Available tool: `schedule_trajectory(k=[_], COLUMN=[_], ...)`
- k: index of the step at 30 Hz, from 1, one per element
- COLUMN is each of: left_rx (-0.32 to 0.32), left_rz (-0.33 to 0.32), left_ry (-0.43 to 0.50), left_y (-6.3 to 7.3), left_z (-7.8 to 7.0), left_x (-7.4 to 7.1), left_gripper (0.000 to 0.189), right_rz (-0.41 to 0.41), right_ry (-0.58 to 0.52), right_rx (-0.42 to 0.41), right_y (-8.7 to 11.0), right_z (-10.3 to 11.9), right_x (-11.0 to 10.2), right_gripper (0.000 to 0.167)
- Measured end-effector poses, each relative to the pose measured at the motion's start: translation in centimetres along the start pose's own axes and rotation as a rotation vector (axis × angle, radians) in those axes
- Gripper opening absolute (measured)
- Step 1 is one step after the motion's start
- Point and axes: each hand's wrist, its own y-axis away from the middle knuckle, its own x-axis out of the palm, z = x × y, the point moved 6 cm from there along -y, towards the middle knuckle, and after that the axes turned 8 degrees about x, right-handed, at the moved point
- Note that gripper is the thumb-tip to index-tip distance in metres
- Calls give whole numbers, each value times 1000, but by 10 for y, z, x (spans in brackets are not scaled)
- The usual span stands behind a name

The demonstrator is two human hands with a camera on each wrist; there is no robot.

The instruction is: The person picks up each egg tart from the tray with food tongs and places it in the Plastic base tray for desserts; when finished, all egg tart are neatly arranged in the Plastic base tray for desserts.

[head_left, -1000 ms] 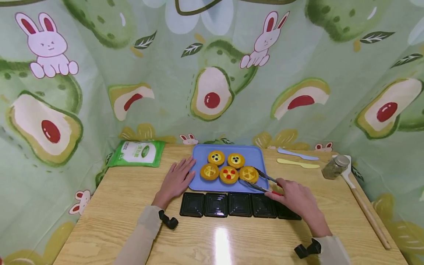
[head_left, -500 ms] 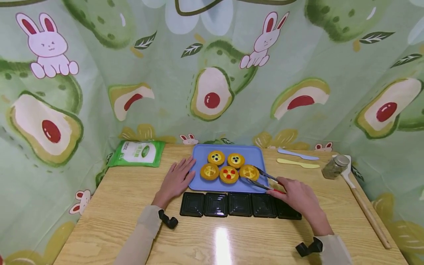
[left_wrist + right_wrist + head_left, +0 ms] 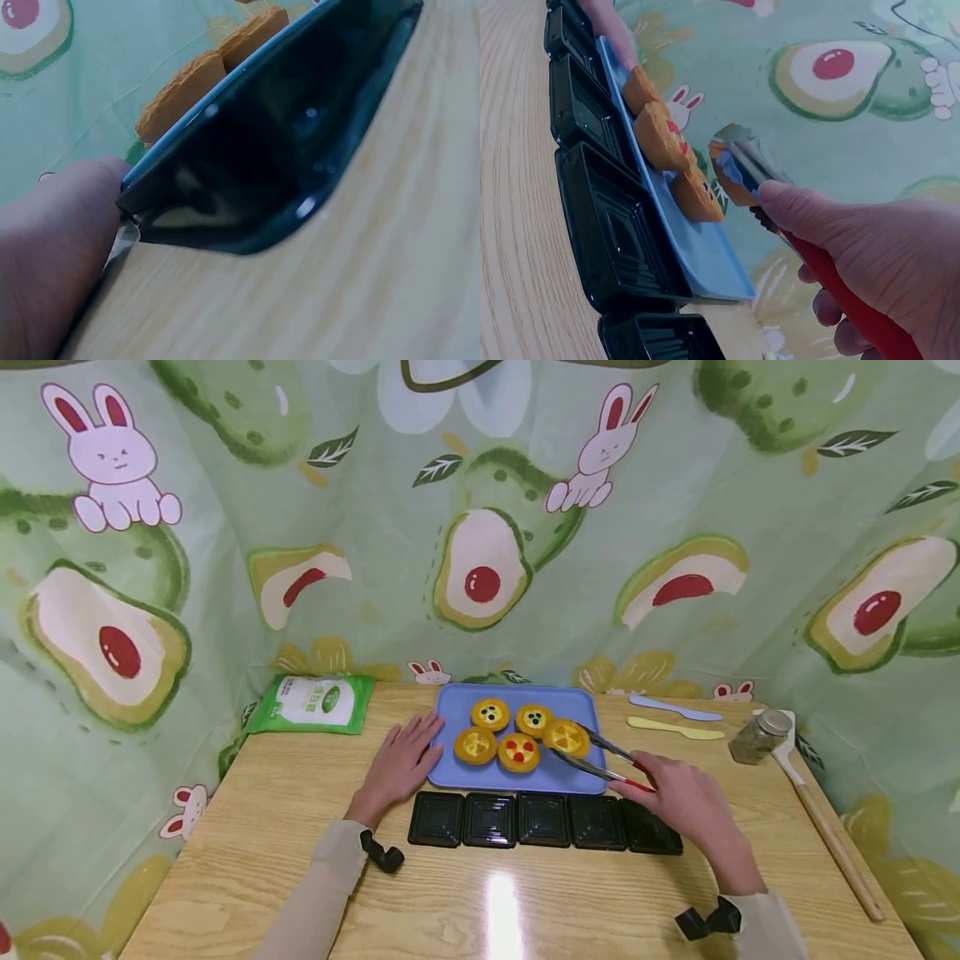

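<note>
Avocado-print cloth (image 3: pixel 390 593) behind, wooden table (image 3: pixel 420 906) below. Head view: right hand (image 3: pixel 684 793) grips tongs (image 3: pixel 589 767), tips spread about one tart's width, pinching the far-right tart (image 3: pixel 566 739) by its sides. That tart lies far and left of the right hand, over the right part of the blue tray (image 3: pixel 573 701). Tongs' long axis runs near-right to far-left; tart is round, no long axis. Four other tarts (image 3: pixel 519 752) sit left of it. Five black boxes (image 3: pixel 543 819) line up left to right on the tray's near side. Left hand (image 3: pixel 405 762) lies with fingers stretched, touching the tray's left edge; right hand is nearer the tart. Left wrist: left hand at tray rim, fingertips hidden, black box in front. Right wrist: pinched tart clear of the tray, thumb and fingers round the red handles.
</note>
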Motion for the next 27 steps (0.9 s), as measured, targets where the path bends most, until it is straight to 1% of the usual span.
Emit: schedule_trajectory(k=[3, 8, 12, 18, 21, 24, 27], left_rx=[-1, -4, -2, 10, 21, 41, 51], left_rz=[1, 5, -10, -48, -58, -68, -68], left_ry=[-6, -12, -6, -3, -24, -39, -38], left_y=[0, 0, -1, -1, -1, -1, 0], left_z=[1, 2, 2, 0, -1, -3, -3], left_x=[0, 1, -1, -6, -8, -9, -9], left_gripper=[61, 59, 58, 56, 55, 54, 54], right_rz=[-7, 19, 16, -7, -5, 2, 13], right_ry=[-11, -26, -40, -55, -63, -62, -55], right_rx=[-17, -24, -69, -137, -154, -168, -210], right_y=[-3, -8, -14, -24, -25, -23, -18], right_z=[6, 21, 41, 69, 79, 89, 102], right_x=[-1, -5, -8, -8, -5, 0, 9], right_gripper=[40, 41, 39, 43, 43, 41, 43])
